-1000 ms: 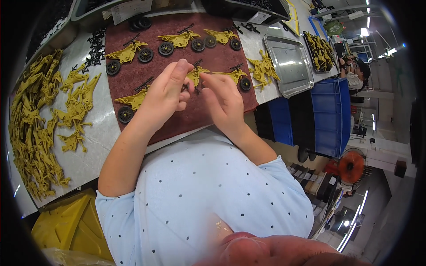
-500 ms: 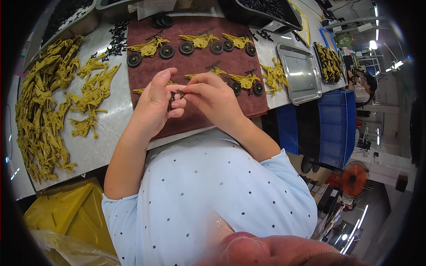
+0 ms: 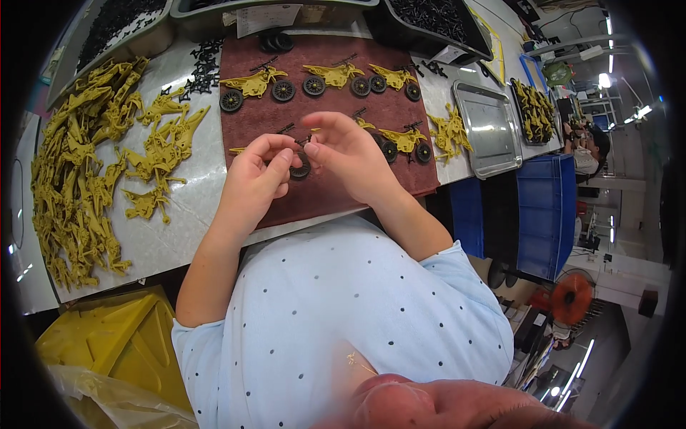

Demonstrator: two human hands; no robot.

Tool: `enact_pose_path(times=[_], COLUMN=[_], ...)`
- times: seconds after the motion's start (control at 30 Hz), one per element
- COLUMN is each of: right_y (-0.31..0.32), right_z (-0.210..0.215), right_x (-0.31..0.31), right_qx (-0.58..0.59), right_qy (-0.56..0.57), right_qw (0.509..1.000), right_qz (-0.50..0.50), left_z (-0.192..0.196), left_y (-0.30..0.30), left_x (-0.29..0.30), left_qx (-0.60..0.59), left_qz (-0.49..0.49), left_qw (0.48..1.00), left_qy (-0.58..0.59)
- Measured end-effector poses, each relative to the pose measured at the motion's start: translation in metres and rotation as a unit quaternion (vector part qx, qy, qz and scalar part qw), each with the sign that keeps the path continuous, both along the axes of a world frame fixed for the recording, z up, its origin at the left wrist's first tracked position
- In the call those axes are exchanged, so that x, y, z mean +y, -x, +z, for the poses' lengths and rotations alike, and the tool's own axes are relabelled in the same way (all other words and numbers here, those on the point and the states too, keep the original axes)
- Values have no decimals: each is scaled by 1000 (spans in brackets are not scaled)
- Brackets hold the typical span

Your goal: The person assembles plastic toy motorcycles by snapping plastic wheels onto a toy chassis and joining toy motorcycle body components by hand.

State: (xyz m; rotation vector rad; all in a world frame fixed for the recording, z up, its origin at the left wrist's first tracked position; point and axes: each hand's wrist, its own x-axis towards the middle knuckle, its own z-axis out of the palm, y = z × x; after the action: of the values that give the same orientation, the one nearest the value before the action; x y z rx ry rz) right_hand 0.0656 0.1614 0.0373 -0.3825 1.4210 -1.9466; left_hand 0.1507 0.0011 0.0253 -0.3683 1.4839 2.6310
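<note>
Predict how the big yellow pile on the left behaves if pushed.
The yellow pile would probably shift in tangled clumps, since its irregular pieces overlap. Single pieces are likely light and stiff: they look thin, yet hold their shape. On the smooth-looking grey table, edge pieces may slide rather than roll.

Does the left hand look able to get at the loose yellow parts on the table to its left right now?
Probably yes: nothing visible blocks the way between the left hand and the nearest loose yellow parts, though it seems busy with a small dark part.
</note>
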Motion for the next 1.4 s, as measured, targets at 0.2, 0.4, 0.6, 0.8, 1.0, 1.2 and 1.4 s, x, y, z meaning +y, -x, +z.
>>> enact_pose_path(times=[0.2, 0.4, 0.6, 0.8, 1.0, 1.2, 1.4], right_y=[-1, -3, -4, -17, -28, -34, -40], right_z=[-1, 0, -12, -15, -32, -32, -34], right_x=[1, 2, 2, -9, -18, -25, -27], right_qx=[-125, -117, -45, 366, 451, 517, 536], right_qy=[43, 43, -4, -237, -249, -277, -299], right_qw=[991, 992, 999, 900, 857, 810, 790], right_qz=[15, -10, 0, -26, -20, -23, -1], left_z=[-4, -4, 0, -14, -24, -25, -31], left_y=[-3, -6, -7, -8, -6, -7, -6], left_x=[-9, -33, -41, -24, -23, -26, -28], left_qx=[29, 48, 71, 127, 133, 142, 171], left_qz=[14, 113, 66, 50, 41, 27, 38], left_qw=[999, 932, 818, 756, 724, 735, 747], left_qy=[1, 341, 567, 640, 676, 663, 641])
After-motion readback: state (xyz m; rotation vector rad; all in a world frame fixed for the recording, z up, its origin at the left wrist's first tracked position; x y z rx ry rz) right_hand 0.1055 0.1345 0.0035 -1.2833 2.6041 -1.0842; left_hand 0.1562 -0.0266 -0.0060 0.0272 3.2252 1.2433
